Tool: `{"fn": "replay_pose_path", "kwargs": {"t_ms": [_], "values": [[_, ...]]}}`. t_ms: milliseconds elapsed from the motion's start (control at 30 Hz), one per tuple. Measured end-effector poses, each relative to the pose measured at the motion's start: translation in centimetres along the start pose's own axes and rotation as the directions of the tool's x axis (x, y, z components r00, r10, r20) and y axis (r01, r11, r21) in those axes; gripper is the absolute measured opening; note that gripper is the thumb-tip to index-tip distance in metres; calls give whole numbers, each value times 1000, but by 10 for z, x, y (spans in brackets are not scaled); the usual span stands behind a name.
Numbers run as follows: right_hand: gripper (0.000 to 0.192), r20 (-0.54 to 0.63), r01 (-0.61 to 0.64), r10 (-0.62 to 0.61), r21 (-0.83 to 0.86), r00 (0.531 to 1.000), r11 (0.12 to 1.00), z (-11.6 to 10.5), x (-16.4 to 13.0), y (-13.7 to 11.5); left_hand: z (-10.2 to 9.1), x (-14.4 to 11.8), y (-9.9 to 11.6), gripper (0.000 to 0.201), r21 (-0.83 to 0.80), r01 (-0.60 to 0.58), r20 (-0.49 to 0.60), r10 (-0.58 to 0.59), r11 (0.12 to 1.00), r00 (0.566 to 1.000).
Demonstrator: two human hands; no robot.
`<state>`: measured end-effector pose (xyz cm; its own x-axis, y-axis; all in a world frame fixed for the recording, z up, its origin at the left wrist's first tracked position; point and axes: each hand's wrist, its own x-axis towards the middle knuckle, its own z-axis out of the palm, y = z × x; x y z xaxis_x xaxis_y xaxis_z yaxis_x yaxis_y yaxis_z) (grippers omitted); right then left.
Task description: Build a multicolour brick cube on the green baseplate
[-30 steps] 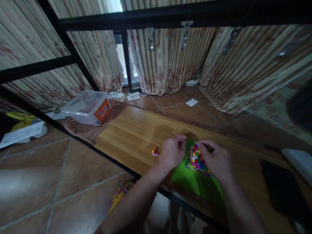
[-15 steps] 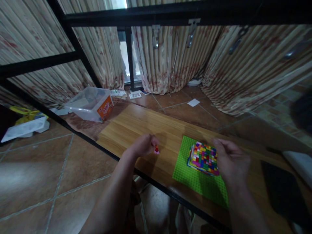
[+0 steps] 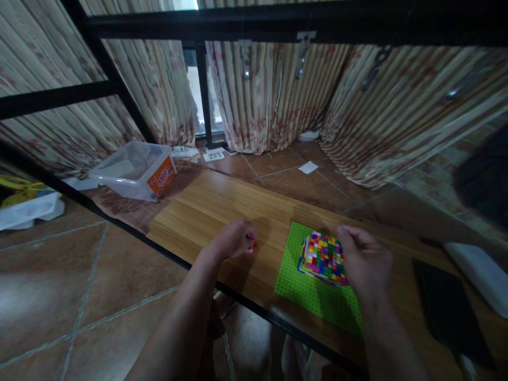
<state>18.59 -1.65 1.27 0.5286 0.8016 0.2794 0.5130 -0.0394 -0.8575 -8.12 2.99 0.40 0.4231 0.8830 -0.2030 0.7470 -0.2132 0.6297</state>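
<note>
On wood board [image 3: 222,203]: left hand [image 3: 232,239] pinching small bricks [image 3: 251,246]; orientation unclear.

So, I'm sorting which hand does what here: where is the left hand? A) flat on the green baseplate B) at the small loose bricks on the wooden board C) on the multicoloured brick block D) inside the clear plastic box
B: the left hand is closed over the small loose bricks on the wooden board, left of the green baseplate.

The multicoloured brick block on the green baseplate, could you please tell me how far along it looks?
Done: the multicoloured brick block stands several layers high on the green baseplate. In hand: the left hand closes on the small loose bricks on the wooden tabletop; the right hand rests beside the block. Left: those loose bricks are not yet on the block.
</note>
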Motion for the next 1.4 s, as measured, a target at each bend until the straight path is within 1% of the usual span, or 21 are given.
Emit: {"fn": "replay_pose_path", "kwargs": {"t_ms": [133, 233, 333, 400, 533, 633, 767, 867, 967, 1133, 1300, 1400], "values": [[26, 20, 30, -30, -10, 999, 999, -1, 0, -3, 2, 2, 3, 14, 15, -18, -57, 19, 1000, 998], [27, 11, 40, -40, -18, 999, 999, -2, 1, -4, 4, 3, 10, 18, -17, -92, -120, 89, 996, 989], [29, 3, 41, -41, 7, 999, 999, -3, 2, -3, 12, 5, 29, 16, -93, -238, -231, 212, 967, 950], [30, 14, 41, -41, 14, 999, 999, -2, 3, -1, 20, 7, 45, 14, -171, -316, -268, 265, 933, 926], [31, 48, 65, -67, 23, 997, 998, -2, 3, 0, 38, 14, 73, 11, -272, -374, -312, 287, 887, 906], [30, 75, 74, -76, 30, 994, 997, -3, 2, -1, 47, 22, 85, 9, -301, -398, -337, 294, 867, 894], [30, 93, 62, -64, 27, 994, 998, -4, 2, 0, 57, 33, 92, 8, -328, -415, -365, 291, 849, 884], [30, 132, 48, -53, 43, 990, 998, -5, 2, 1, 60, 39, 95, 8, -324, -407, -387, 273, 854, 881], [29, 166, 35, -43, 53, 985, 998, -4, 1, 3, 62, 41, 97, 7, -325, -392, -393, 254, 861, 884], [28, 216, 44, -58, 72, 975, 996, -1, -1, 3, 65, 43, 97, 7, -374, -344, -389, 191, 861, 901], [32, 291, 39, -36, -3, 956, 999, 1, -3, 0, 68, 44, 96, 6, -385, -334, -388, 178, 861, 905], [35, 296, 30, -9, -64, 955, 998, 1, -3, -2, 68, 43, 98, 7, -394, -315, -385, 157, 864, 910]]}}
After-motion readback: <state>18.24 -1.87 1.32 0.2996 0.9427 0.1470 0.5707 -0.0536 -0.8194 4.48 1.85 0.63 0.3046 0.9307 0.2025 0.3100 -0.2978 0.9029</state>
